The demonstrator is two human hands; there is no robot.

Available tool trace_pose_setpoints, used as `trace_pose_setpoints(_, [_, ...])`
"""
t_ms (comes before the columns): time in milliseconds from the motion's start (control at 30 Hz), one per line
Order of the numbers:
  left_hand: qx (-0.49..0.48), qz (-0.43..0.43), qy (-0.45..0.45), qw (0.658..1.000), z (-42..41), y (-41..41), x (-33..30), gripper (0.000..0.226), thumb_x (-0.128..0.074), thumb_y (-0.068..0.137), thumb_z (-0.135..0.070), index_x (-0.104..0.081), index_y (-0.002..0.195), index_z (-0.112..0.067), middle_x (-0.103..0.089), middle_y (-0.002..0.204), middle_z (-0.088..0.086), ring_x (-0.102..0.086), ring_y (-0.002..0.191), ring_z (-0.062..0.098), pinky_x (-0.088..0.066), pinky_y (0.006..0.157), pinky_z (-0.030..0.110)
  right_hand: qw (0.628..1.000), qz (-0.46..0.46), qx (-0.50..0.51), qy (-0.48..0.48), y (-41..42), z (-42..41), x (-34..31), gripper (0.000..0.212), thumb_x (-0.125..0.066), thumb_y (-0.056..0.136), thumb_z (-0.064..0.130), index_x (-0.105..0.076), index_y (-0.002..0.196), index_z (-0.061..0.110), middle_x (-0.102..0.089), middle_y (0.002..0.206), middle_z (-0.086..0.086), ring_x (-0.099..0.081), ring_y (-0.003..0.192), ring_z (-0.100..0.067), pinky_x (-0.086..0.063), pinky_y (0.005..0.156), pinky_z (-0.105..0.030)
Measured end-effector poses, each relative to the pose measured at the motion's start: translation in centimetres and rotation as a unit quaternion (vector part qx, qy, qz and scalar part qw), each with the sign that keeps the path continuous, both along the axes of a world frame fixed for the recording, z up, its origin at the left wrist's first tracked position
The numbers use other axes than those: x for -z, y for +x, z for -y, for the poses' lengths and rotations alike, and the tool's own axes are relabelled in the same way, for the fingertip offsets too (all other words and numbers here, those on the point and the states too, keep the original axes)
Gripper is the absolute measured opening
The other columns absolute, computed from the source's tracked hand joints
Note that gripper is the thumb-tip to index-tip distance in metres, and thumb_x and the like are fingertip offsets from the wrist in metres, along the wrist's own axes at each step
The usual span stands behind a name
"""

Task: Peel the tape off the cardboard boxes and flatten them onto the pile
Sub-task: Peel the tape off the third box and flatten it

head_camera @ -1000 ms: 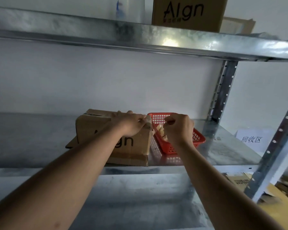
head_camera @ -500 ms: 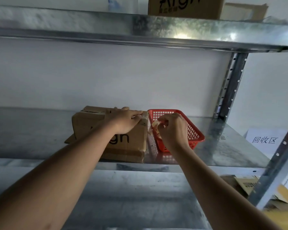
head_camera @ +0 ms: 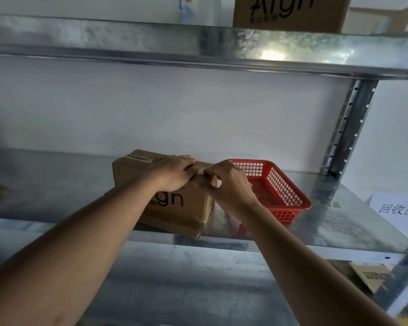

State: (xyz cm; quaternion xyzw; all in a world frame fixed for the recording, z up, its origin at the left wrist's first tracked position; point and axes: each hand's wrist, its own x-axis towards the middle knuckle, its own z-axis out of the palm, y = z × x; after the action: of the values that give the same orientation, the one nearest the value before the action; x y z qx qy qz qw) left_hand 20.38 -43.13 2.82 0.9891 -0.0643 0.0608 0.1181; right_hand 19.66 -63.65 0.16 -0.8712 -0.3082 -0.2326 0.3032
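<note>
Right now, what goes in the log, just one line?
step: peeling tape | left hand: presses box top | right hand: pinches tape at box edge | red basket: beside box

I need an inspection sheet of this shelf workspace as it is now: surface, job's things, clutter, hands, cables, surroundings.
Surface: galvanized metal shelf, shiny, carrying the box and the basket.
Job's things: cardboard box printed "Algn" sits near the shelf's front edge; tape shows along its top seam.
Clutter: red plastic basket stands right of the box; its contents are too blurred to tell.
Hands: left hand rests on the box top; right hand works with curled fingers at the box's top right corner, apparently pinching tape.
Cables: nothing seen.
Surroundings: upper shelf carries another "Algn" box; perforated upright post; paper sign at right; cardboard pieces below.
</note>
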Motion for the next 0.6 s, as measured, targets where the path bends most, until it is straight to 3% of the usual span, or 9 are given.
trace_pose_setpoints(133, [0.005, 0.01, 0.004, 1.0, -1.0, -0.1, -0.6, 0.052, -0.032, 0.109, -0.053, -0.046, 0.153, -0.03, -0.047, 0.157, -0.007, -0.044, 0.143, 0.023, -0.034, 0.118, 0.05, 1.0, -0.016, 0.011, -0.008, 0.4, -0.6, -0.5, 0.033, -0.073, 0.089, 0.05, -0.072, 0.087, 0.017, -0.068, 0.096, 0.0, -0.058, 0.091, -0.015, -0.042, 0.067, -0.026])
trace_pose_setpoints(233, [0.023, 0.004, -0.012, 1.0, -1.5, -0.3, -0.9, 0.048, -0.035, 0.11, -0.049, -0.049, 0.152, -0.031, -0.051, 0.149, -0.006, -0.049, 0.136, 0.022, -0.04, 0.11, 0.044, 0.998, -0.049, 0.02, 0.013, 0.6, -1.0, -0.8, 0.034, -0.074, 0.087, 0.052, -0.075, 0.102, 0.022, -0.066, 0.102, 0.007, -0.058, 0.096, -0.012, -0.041, 0.069, -0.025])
trace_pose_setpoints(333, [0.041, -0.012, -0.033, 0.999, -2.2, -0.3, -1.0, 0.047, -0.037, 0.111, -0.046, -0.046, 0.154, -0.031, -0.046, 0.153, -0.005, -0.044, 0.14, 0.022, -0.035, 0.106, 0.034, 0.993, -0.097, 0.028, 0.06, 0.9, -1.3, -0.8, 0.037, -0.067, 0.092, 0.051, -0.076, 0.111, 0.021, -0.067, 0.106, 0.007, -0.06, 0.1, -0.011, -0.04, 0.066, -0.021])
trace_pose_setpoints(400, [0.045, -0.022, -0.047, 0.998, -2.8, -0.4, -1.0, 0.047, -0.038, 0.111, -0.044, -0.043, 0.156, -0.034, -0.037, 0.161, -0.007, -0.036, 0.147, 0.02, -0.028, 0.106, 0.03, 0.988, -0.122, 0.045, 0.089, 1.2, -1.6, -0.6, 0.028, -0.06, 0.1, 0.038, -0.076, 0.117, 0.022, -0.073, 0.111, 0.004, -0.066, 0.099, -0.012, -0.041, 0.064, -0.015])
trace_pose_setpoints(500, [0.044, -0.031, -0.06, 0.997, -3.7, -0.5, -0.7, 0.047, -0.038, 0.11, -0.047, -0.041, 0.157, -0.041, -0.029, 0.167, -0.011, -0.027, 0.153, 0.017, -0.025, 0.118, 0.037, 0.979, -0.139, 0.08, 0.123, 1.4, -2.0, 0.1, 0.029, -0.064, 0.097, 0.015, -0.074, 0.123, 0.022, -0.073, 0.118, 0.005, -0.065, 0.103, -0.01, -0.048, 0.073, -0.016])
trace_pose_setpoints(600, [0.043, -0.028, -0.072, 0.996, -4.0, -0.4, -0.4, 0.047, -0.039, 0.109, -0.049, -0.042, 0.155, -0.044, -0.028, 0.167, -0.015, -0.025, 0.154, 0.016, -0.024, 0.125, 0.048, 0.966, -0.151, 0.092, 0.187, 1.0, -2.5, 1.0, 0.023, -0.066, 0.095, 0.011, -0.079, 0.109, 0.023, -0.077, 0.103, 0.007, -0.067, 0.09, -0.007, -0.048, 0.067, -0.016])
